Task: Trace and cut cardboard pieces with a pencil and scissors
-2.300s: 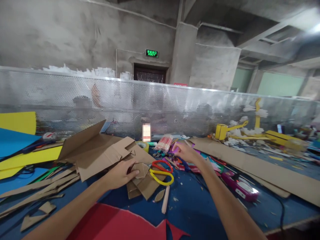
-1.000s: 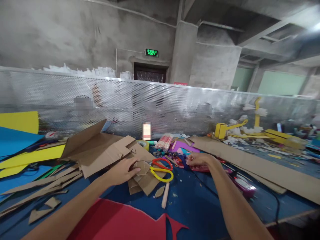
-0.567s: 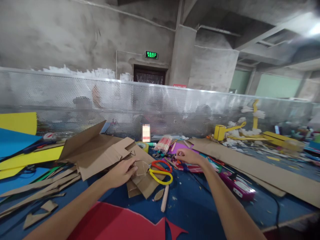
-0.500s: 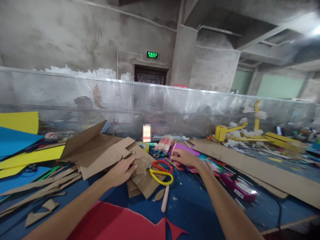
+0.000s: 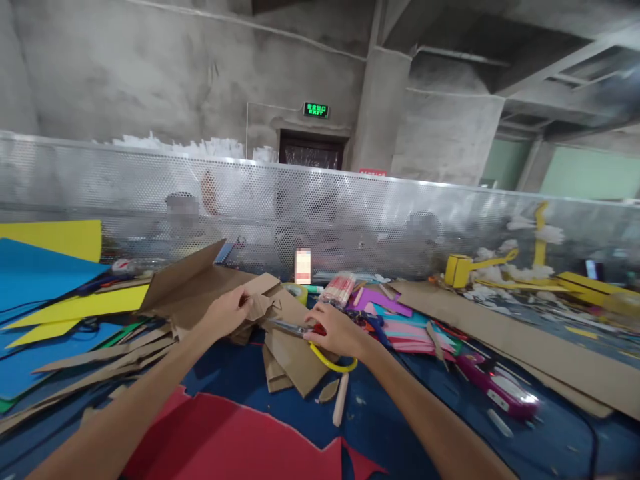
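Observation:
My left hand [image 5: 229,313] pinches a small cut piece of cardboard [image 5: 259,307] beside the larger folded cardboard [image 5: 200,283]. Fingers of my right hand [image 5: 336,329] are closed on the red handle of the scissors [image 5: 334,360]. The yellow loop hangs below that hand, and the metal blades point left toward the cardboard piece. Under the scissors lie flat cardboard offcuts [image 5: 295,365]. A short wooden stick [image 5: 340,400] and a leaf-shaped cardboard scrap [image 5: 329,391] rest just in front of them.
Red sheet [image 5: 240,433] lies nearest me on the blue table. Yellow and blue sheets [image 5: 45,270] and cardboard strips are at left. A roll of tape [image 5: 299,293], a packet of sticks [image 5: 339,289], a magenta device [image 5: 497,387] and a long cardboard strip [image 5: 500,327] lie beyond and right.
My right hand has moved left and down from the coloured scraps and taken hold of the scissors. My left hand has moved slightly left and up, lifting the cardboard piece.

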Tool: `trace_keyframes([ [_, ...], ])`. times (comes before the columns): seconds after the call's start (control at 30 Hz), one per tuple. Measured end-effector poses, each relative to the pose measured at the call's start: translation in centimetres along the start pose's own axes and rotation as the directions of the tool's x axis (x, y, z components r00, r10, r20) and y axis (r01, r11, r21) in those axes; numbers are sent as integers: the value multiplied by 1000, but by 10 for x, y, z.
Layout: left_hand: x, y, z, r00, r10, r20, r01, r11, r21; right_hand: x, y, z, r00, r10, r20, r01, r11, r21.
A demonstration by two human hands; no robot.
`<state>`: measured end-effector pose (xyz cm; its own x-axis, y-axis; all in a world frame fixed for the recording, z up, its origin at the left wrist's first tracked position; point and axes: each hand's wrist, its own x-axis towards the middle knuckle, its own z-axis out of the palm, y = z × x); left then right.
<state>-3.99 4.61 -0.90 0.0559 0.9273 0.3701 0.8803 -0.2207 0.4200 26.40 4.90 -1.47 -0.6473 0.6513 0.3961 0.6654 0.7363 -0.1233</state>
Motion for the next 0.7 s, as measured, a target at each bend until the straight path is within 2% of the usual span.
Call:
trace_keyframes([
  [0.13,-1,1,8,998,68,-14,-69,997,-29,-1,-3,-4,999,-29,43,30,999,-20],
  [0.23,-3,5,6,996,89,-20,-89,996,-14,-2,-5,-7,998,-28,65,30,999,-37],
  [0.47,-6,12,-5,999,26,47,-25,1000,-17,-12,1,-22,978,42,204,-38,999,-23],
  [0.57,-7,12,-7,998,52,-23,-51,999,15,-13,5,-27,972,49,230,-61,997,45],
  [0.7,-7,13,-8,999,19,-42,-15,996,93,1,3,-25,979,82,189,-134,950,281],
])
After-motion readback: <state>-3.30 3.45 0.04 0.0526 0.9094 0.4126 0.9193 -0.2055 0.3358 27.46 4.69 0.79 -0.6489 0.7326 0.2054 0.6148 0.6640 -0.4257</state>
